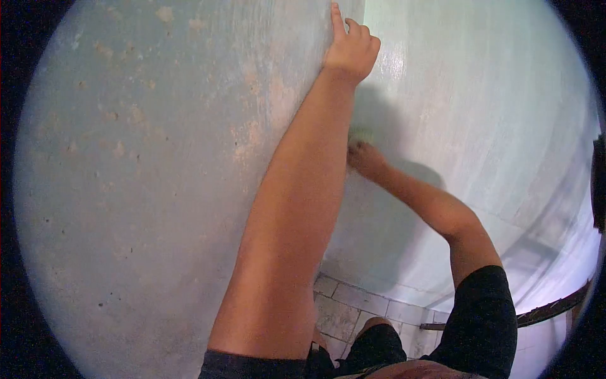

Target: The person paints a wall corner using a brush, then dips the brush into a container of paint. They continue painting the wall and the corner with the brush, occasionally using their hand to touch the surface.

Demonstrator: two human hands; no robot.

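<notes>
My left hand (pixel 351 45) rests high on a pale blue-green wall (pixel 158 189), its fingers curled over the wall's corner edge. Lower down, my right hand (pixel 364 156) presses a small greenish pad or sponge (pixel 360 134) against the adjoining lighter wall face (pixel 492 114). My left forearm crosses in front and hides part of the right hand and the pad.
The left wall face shows worn, peeling patches (pixel 252 136). Stone floor tiles (pixel 353 306) lie at the foot of the wall. A dark rusty bar (pixel 543 311) runs along the lower right. I wear dark short sleeves and dark shorts.
</notes>
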